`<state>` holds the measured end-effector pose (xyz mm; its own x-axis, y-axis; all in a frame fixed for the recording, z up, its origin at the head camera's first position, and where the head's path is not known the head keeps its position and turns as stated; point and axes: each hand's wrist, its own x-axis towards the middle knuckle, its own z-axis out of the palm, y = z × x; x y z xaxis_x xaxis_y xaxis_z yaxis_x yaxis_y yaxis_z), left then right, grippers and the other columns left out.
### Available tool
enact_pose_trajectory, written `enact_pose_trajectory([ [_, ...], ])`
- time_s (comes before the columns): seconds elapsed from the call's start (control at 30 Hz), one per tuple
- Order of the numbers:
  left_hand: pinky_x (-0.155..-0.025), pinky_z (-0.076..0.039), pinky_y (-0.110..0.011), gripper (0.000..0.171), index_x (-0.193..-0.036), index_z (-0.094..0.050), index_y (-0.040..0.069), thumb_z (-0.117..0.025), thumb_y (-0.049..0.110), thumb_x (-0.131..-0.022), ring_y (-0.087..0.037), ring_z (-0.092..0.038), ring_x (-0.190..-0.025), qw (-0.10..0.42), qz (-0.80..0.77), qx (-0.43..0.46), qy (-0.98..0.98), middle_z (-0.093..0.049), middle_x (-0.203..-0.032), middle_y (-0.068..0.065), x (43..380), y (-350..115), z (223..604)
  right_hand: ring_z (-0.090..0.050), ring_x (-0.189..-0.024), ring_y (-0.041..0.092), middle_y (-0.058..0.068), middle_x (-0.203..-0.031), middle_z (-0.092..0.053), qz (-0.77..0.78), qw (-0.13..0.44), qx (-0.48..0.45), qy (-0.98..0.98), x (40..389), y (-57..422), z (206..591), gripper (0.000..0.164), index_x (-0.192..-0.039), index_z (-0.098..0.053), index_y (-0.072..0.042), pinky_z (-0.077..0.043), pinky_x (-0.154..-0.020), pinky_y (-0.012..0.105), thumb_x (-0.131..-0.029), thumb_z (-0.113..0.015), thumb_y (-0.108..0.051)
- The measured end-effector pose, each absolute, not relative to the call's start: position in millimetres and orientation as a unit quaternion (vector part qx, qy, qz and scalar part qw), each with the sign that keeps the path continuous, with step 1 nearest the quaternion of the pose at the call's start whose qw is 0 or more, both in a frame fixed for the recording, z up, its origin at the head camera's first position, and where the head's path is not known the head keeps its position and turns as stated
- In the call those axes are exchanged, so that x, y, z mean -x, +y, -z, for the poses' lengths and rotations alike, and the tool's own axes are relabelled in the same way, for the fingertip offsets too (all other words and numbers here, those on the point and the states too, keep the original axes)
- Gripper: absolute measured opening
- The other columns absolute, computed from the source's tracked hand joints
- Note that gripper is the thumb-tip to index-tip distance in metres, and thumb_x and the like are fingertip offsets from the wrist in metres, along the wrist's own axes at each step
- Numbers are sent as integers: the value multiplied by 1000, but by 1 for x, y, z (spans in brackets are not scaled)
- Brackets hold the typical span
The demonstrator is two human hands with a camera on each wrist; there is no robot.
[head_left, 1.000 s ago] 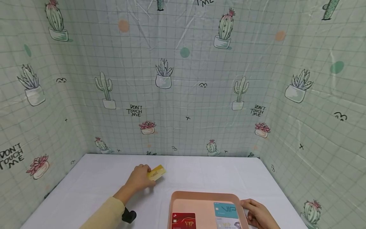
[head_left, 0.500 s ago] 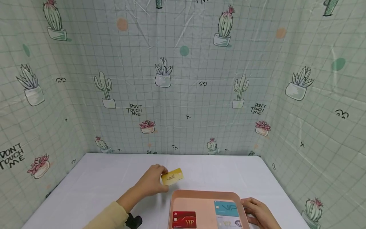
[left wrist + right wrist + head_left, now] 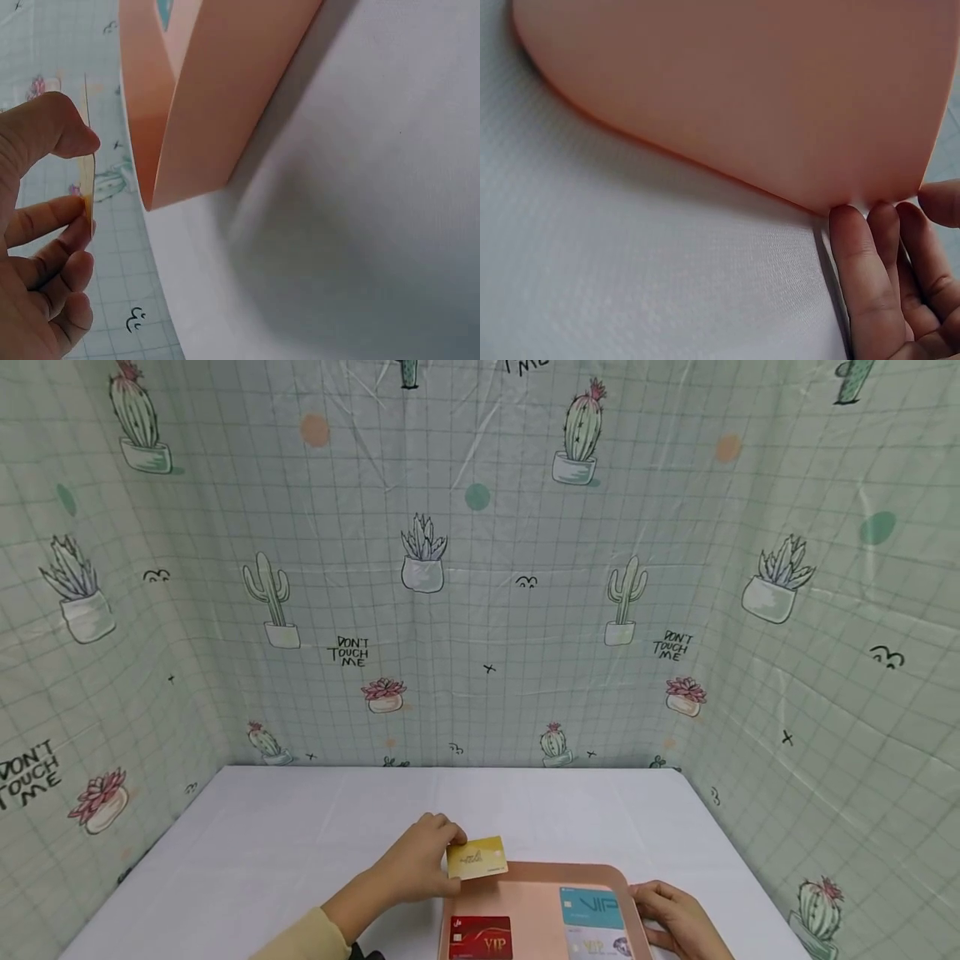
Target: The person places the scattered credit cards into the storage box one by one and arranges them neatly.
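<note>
My left hand [image 3: 423,864] pinches a yellow card [image 3: 477,858] between thumb and fingers, above the back left corner of a pink tray [image 3: 534,906]. The left wrist view shows the card [image 3: 90,180] nearly edge-on, beside the tray's raised wall [image 3: 217,97]. In the tray lie a red VIP card [image 3: 481,935] at left, and a teal VIP card [image 3: 590,907] above a pale VIP card [image 3: 597,942] at right. My right hand [image 3: 678,920] rests its fingertips [image 3: 847,225] against the tray's right outer side, near the rim. The tray's front part is cut off.
The tray stands on a white-covered table [image 3: 300,827]. Behind and at both sides hangs a pale gridded curtain [image 3: 480,627] printed with cacti. A black object [image 3: 366,953] shows at my left sleeve [image 3: 307,939].
My left hand has carried the yellow card rightward and nearer, from over the table to the tray's back left corner. The right hand and the cards in the tray stay put.
</note>
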<state>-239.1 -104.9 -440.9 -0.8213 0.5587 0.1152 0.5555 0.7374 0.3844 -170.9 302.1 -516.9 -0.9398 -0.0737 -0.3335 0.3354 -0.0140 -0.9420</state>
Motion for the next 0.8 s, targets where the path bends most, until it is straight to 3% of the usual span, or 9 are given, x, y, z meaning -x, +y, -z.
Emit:
enact_pose_trajectory([
  [0.4,-84,-51,-29,42,-109,-69,19,-87,29,-72,-6,-47,-92,21,-204,-308,929,-59,-98,12,233,-97,445,-72,-100,17,5,-107,-72,700,143,-99,693,171,301,518,37,-118,-65,0,-61,-87,39,-106,-58,-35],
  [0.8,-77,-44,-29,39,-100,-66,22,-88,34,-70,-6,-43,-86,-5,-156,-331,931,-57,-91,12,232,-97,447,-73,-99,18,5,-105,-73,700,132,-120,692,171,298,519,40,-120,-63,1,-61,-87,40,-105,-61,-35],
])
